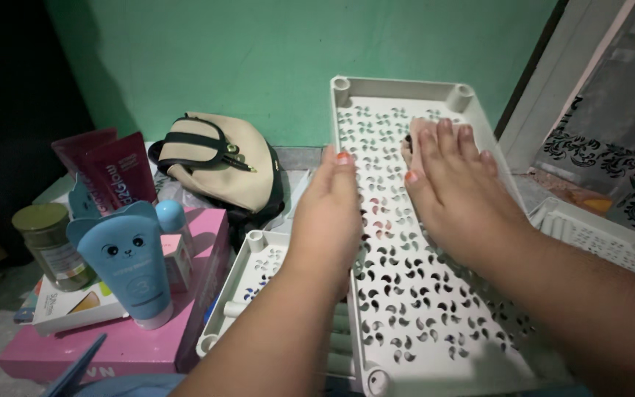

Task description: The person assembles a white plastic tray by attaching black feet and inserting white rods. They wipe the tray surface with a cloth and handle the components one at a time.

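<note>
A white perforated plastic shelf tray lies tilted in front of me, its far end raised toward the green wall. My left hand grips the tray's left rim, fingers wrapped over the edge. My right hand lies flat on the tray's upper surface, pressing a small pale cloth or pad under the fingertips. A second white perforated tray lies beneath and to the left.
A beige handbag sits against the wall. Left of it stand a blue cat-faced tube, a red tube and a jar on a pink box. Another white tray lies at right.
</note>
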